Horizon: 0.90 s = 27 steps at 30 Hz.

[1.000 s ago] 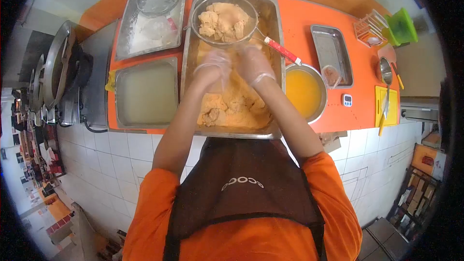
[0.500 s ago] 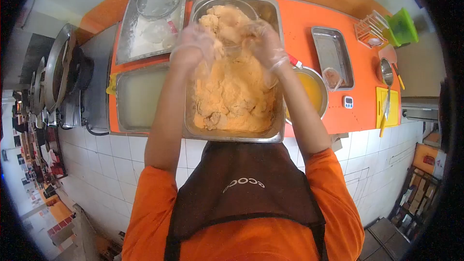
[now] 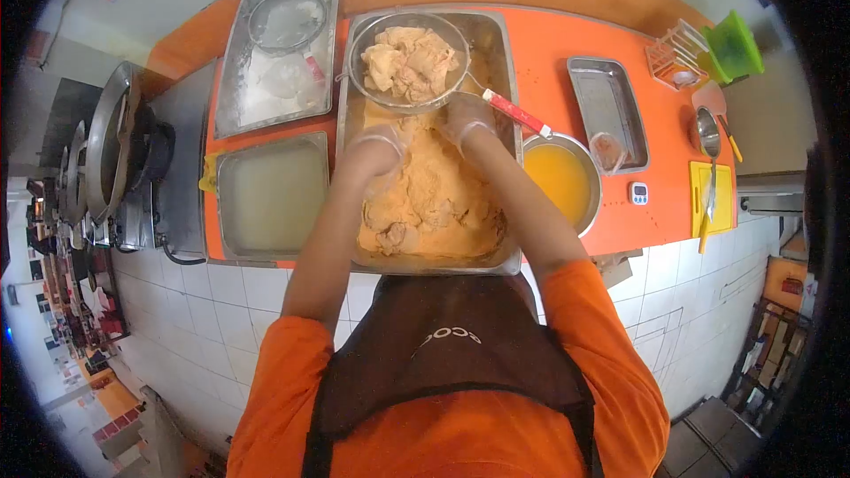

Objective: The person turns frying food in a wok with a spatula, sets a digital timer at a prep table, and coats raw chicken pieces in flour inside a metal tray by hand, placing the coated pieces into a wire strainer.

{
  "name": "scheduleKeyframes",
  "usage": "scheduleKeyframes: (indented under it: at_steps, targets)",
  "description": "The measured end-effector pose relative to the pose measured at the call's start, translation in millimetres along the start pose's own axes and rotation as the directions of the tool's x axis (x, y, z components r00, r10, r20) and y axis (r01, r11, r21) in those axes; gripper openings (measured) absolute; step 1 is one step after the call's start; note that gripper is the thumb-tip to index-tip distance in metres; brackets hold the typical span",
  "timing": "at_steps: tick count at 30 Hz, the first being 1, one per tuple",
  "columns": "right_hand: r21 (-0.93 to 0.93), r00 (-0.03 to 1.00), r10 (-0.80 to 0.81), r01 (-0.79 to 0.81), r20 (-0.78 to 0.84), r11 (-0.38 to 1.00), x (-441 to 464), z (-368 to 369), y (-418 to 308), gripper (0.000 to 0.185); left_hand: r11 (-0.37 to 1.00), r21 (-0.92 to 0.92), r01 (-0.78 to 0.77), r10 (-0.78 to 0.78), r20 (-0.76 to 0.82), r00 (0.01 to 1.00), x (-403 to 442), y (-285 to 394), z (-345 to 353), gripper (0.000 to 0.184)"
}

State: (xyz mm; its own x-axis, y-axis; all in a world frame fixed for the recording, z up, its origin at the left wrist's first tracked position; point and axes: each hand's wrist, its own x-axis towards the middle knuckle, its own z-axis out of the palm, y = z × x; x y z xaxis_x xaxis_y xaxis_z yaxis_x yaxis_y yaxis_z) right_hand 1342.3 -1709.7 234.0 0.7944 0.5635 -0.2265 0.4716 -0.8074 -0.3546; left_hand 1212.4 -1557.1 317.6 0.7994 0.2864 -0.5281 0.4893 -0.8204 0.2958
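A deep metal pan (image 3: 428, 263) holds orange-tinted flour (image 3: 390, 199) with coated, lumpy pieces, which look like chicken, half buried in it. My left hand (image 3: 381, 149), in a clear plastic glove, is down in the flour at the pan's left side. My right hand (image 3: 467, 115), gloved too, reaches in just below the strainer's rim. The fingers of both hands are hidden, so I cannot see what they hold. Over the pan's far end rests a round mesh strainer (image 3: 407, 106) with a red handle (image 3: 518, 115), and several coated pieces (image 3: 412, 62) are heaped in it.
Left are a tray of cloudy liquid (image 3: 270, 199) and a tray of white flour (image 3: 266, 93) with a sieve (image 3: 288, 19). Right are a bowl of orange-yellow liquid (image 3: 558, 177), a shallow metal tray (image 3: 609, 106), a timer (image 3: 637, 193) and a yellow cutting board (image 3: 714, 204). Pans (image 3: 111, 146) hang far left.
Both hands, raised and blurred over the pan's far part before, have come lower and nearer, into the flour. The strainer and its heap now show clearly.
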Motion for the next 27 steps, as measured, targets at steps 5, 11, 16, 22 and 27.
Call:
scheduleKeyframes:
  at_steps: [5, 11, 16, 22, 27]
  targets:
    - [-0.007, 0.969, 0.012, -0.01, 0.247, 1.0, 8, -11, -15, 0.055, 0.997, 0.075, -0.019, 0.032, -0.172, 0.985, 22, -24, 48, 0.032]
    - [0.223, 0.993, -0.012, -0.014, 0.114, 0.975, -43, -27, -13, 0.052, 0.966, 0.251, -0.064, 0.022, 0.17, 0.985, 33, -33, 44, 0.045]
    - [0.541, 0.998, 0.055, -0.051, 0.009, 0.84, -91, -43, 0, 0.04, 0.947, 0.272, -0.173, 0.108, 0.238, 0.965, 16, -33, 38, 0.036]
    - [0.425, 0.966, 0.074, 0.039, -0.246, 0.904, -105, -57, 2, 0.042, 0.992, 0.113, -0.05, 0.041, 0.076, 0.996, -12, -8, 16, 0.027]
    - [0.264, 0.973, -0.157, 0.199, -0.17, 0.944, -107, -55, -41, 0.04, 0.963, -0.231, -0.138, 0.071, -0.276, 0.959, -28, 11, 17, 0.028]
